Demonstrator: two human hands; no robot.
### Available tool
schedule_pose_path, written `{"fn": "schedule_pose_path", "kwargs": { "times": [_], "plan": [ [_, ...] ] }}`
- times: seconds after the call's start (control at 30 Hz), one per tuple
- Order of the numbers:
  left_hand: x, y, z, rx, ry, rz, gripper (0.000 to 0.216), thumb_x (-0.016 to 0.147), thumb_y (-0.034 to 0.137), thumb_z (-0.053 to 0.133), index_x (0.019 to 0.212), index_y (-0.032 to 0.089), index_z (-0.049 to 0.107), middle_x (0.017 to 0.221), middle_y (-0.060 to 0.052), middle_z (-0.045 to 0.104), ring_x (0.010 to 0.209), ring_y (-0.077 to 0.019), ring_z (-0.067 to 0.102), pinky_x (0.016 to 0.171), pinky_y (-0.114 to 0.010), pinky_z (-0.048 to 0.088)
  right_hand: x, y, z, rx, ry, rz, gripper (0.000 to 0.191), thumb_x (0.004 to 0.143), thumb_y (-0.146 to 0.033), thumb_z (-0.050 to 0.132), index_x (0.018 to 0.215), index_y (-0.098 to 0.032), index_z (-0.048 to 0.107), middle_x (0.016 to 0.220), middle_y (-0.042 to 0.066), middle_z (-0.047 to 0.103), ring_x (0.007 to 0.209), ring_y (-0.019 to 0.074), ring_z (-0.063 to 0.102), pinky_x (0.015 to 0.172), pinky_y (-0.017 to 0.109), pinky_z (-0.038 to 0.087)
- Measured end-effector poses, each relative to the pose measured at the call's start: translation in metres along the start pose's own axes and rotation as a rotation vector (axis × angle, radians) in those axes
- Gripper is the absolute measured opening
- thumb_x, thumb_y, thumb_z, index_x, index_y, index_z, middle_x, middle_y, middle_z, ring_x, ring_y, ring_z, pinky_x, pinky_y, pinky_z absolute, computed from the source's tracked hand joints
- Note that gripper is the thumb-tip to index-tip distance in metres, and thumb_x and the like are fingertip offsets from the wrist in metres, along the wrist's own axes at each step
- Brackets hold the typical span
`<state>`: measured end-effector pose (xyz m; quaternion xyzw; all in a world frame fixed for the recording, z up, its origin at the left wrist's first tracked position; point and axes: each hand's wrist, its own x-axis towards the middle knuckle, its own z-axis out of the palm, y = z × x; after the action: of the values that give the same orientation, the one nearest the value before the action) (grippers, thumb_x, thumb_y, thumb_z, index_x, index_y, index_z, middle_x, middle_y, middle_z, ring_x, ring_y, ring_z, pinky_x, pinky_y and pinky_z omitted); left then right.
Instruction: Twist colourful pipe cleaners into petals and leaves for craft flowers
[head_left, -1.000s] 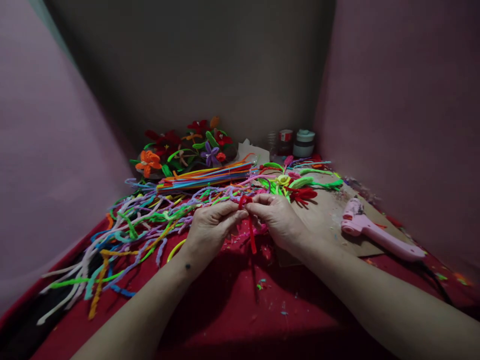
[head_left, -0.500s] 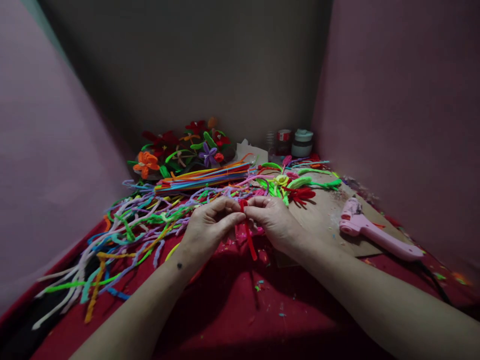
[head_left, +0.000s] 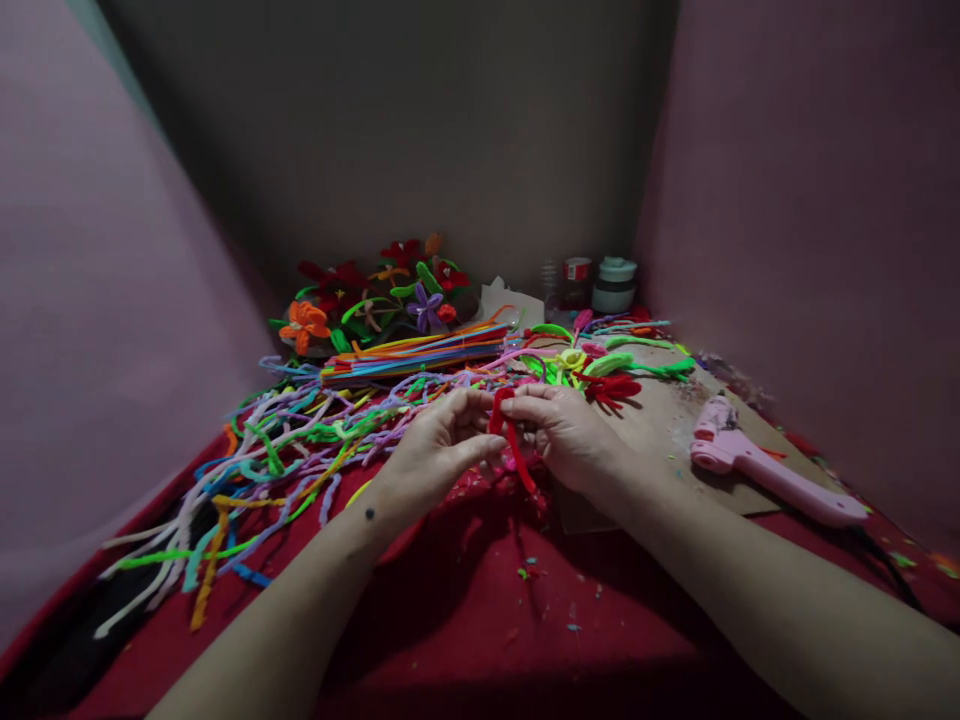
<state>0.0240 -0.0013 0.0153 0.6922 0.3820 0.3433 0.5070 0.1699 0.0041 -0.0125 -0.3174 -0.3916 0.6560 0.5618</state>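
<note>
A red pipe cleaner (head_left: 520, 458) is held between my two hands, bent over at the top, with one end hanging down toward the table. My left hand (head_left: 454, 440) is closed around its left side, the thumb pointing at the bend. On the other side, my right hand (head_left: 559, 425) pinches it near the top between thumb and fingers. Just beyond my hands lie pipe-cleaner pieces in green and yellow (head_left: 571, 360), with a red fuzzy flower piece (head_left: 613, 388) beside them.
Loose coloured pipe cleaners (head_left: 300, 450) spread over the left, below a straight bundle (head_left: 420, 355). Finished fuzzy flowers (head_left: 306, 325) stand at the back. A pink glue gun (head_left: 772, 470) rests on a cardboard sheet (head_left: 660, 430) at right. A lidded jar (head_left: 615, 288) is behind.
The red pipe cleaner now shows a bent loop at its top, where it looked straighter before. My left thumb has moved a little away from it. The whole view has shifted slightly.
</note>
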Motion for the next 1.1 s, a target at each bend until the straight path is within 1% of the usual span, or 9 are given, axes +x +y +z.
{"fn": "schedule_pose_path", "kwargs": {
  "times": [0.1,0.27,0.47,0.57,0.73,0.83,0.9,0.97,1.1],
  "plan": [
    [-0.001,0.0,-0.001,0.038,0.037,-0.011,0.027,0.074,0.027,0.062,0.095,0.017,0.047,0.054,0.006,0.055,0.041,-0.0101,0.054,0.042,-0.021,0.045,-0.001,-0.002,0.002,0.015,0.016,-0.019,0.014,0.058,-0.019,0.065,0.059,-0.015,0.051,0.053,-0.005,0.048,0.046,0.0063,0.042,0.047,0.022,0.031],
    [-0.002,0.002,-0.002,0.015,0.043,-0.054,0.023,0.075,0.033,0.061,0.09,0.018,0.051,0.055,0.006,0.055,0.036,-0.0087,0.05,0.034,-0.019,0.042,-0.005,-0.006,0.006,-0.05,0.022,-0.026,0.015,0.059,-0.02,0.064,0.055,-0.015,0.051,0.049,-0.005,0.047,0.042,0.0057,0.039,0.044,0.022,0.027],
    [-0.001,-0.003,-0.007,-0.106,0.05,-0.123,0.019,0.077,0.033,0.058,0.081,0.015,0.053,0.056,0.003,0.056,0.037,-0.0077,0.05,0.032,-0.018,0.042,-0.003,-0.004,0.003,-0.091,0.02,-0.075,0.018,0.061,-0.021,0.066,0.052,-0.015,0.05,0.047,-0.005,0.048,0.042,0.0056,0.039,0.044,0.023,0.026],
    [-0.001,-0.003,-0.007,-0.121,0.063,-0.131,0.018,0.076,0.03,0.058,0.075,0.013,0.053,0.057,0.002,0.056,0.038,-0.0074,0.05,0.032,-0.017,0.042,-0.003,-0.004,0.002,-0.087,0.009,-0.056,0.018,0.061,-0.022,0.067,0.055,-0.014,0.052,0.048,-0.005,0.049,0.042,0.0059,0.041,0.044,0.022,0.027],
    [0.001,-0.001,-0.007,-0.102,0.194,-0.081,0.016,0.075,0.028,0.058,0.074,0.012,0.052,0.057,0.001,0.058,0.038,-0.0072,0.049,0.032,-0.018,0.042,-0.006,-0.005,0.002,-0.104,-0.151,0.088,0.014,0.063,-0.025,0.068,0.064,-0.013,0.059,0.059,-0.001,0.058,0.045,0.0057,0.043,0.043,0.022,0.028],
    [0.002,-0.001,-0.008,-0.068,0.248,-0.053,0.017,0.076,0.028,0.057,0.073,0.013,0.051,0.054,0.002,0.057,0.037,-0.0075,0.049,0.032,-0.018,0.042,-0.01,-0.005,0.004,-0.189,-0.248,0.149,0.011,0.065,-0.022,0.067,0.065,-0.014,0.061,0.05,-0.004,0.051,0.038,0.0042,0.036,0.037,0.021,0.025],
    [0.002,-0.001,-0.009,-0.038,0.267,-0.027,0.016,0.076,0.029,0.056,0.074,0.013,0.051,0.055,0.002,0.057,0.037,-0.0083,0.05,0.033,-0.019,0.043,-0.013,-0.006,0.004,-0.257,-0.303,0.182,0.015,0.069,-0.026,0.066,0.063,-0.014,0.06,0.043,-0.006,0.044,0.034,0.0038,0.032,0.034,0.02,0.022],
    [0.002,-0.001,-0.009,-0.016,0.269,-0.003,0.016,0.076,0.029,0.056,0.076,0.014,0.05,0.056,0.002,0.057,0.038,-0.0093,0.051,0.034,-0.021,0.044,-0.015,-0.006,0.005,-0.288,-0.331,0.235,0.02,0.072,-0.031,0.064,0.062,-0.013,0.059,0.041,-0.006,0.044,0.031,0.0033,0.032,0.031,0.019,0.021],
    [0.001,-0.001,-0.008,0.023,0.286,0.018,0.014,0.074,0.026,0.057,0.075,0.014,0.05,0.057,0.002,0.057,0.039,-0.0085,0.051,0.035,-0.019,0.044,-0.014,-0.008,0.004,-0.144,-0.37,0.297,0.016,0.069,-0.026,0.067,0.072,-0.013,0.058,0.054,-0.001,0.059,0.038,0.0068,0.051,0.036,0.017,0.037]
  ]
}}
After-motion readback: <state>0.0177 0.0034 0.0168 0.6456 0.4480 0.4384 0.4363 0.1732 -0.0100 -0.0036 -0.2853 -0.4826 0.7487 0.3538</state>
